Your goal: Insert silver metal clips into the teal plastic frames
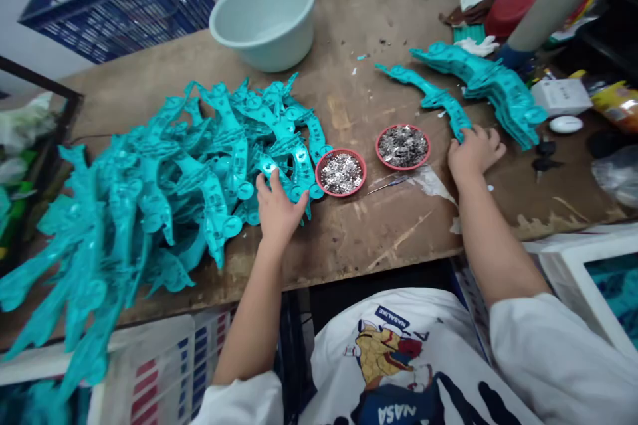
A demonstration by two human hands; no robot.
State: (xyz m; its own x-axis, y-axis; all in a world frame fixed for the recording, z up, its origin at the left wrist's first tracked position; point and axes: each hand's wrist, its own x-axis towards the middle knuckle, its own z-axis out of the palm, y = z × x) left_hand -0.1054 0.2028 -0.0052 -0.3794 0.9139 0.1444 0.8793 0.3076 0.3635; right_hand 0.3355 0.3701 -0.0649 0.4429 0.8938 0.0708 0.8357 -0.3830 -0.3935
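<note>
My left hand (280,212) is open, fingers apart, over the right edge of a large heap of teal plastic parts (199,166). Its fingertips lie at one of the long, curved parts. On the right side of the table, my right hand (474,154) has the near end of a single teal plastic part (423,89) between thumb and forefinger, its other fingers spread. Just beyond that part lies a stack of similar teal parts (488,83). Between my hands stand two red-rimmed bowls of small metal pieces (341,172), (403,146). A thin pointed tool (389,184) lies before them.
A pale green basin (264,23) stands at the back, near a blue crate (119,0). To the right are a post (553,13), a white box (561,96), keys (545,163) and clutter. White crates (588,259) stand below the table's front edge.
</note>
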